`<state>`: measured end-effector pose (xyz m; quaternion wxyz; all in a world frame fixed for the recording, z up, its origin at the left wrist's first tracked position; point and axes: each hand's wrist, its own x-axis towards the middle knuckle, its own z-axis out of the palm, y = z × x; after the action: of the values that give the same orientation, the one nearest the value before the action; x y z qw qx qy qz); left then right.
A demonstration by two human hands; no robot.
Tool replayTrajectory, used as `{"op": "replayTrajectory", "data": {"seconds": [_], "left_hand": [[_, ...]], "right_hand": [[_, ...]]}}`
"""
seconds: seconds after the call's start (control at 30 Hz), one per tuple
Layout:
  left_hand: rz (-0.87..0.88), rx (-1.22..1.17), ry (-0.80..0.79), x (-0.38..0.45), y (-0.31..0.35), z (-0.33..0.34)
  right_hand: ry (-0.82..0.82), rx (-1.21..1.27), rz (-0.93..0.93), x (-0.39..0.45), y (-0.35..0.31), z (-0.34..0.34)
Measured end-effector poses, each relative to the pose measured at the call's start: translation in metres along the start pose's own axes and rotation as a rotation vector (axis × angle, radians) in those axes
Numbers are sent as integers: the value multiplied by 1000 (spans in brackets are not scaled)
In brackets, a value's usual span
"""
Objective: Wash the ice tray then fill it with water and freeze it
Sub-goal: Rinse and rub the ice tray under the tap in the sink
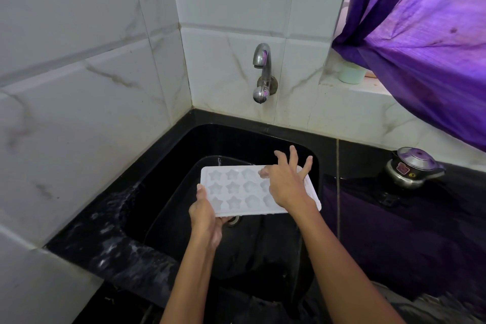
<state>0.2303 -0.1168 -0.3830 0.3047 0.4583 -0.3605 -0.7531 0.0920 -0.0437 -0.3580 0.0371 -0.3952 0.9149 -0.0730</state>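
A white ice tray (234,189) with star-shaped moulds hangs over the black sink (168,163). My left hand (203,214) grips its near left corner, thumb on the rim and fingers underneath. My right hand (285,181) lies on top of the tray's right half with its fingers spread and straight, covering several moulds. A steel tap (263,73) is fixed to the tiled wall above the sink; no stream of water shows from it.
A dark pan or basin (184,192) sits in the sink under the tray. A pressure cooker (413,168) stands on the black counter at the right. A purple curtain (426,42) hangs at the upper right, with a pale green cup (351,72) on the ledge.
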Motion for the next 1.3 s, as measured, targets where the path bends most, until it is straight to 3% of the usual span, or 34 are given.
{"op": "replayTrajectory", "data": {"seconds": [1.3], "left_hand": [[0,-22,16,3,-2,1]], "right_hand": [[9,-23,-27,9,3,-3]]}}
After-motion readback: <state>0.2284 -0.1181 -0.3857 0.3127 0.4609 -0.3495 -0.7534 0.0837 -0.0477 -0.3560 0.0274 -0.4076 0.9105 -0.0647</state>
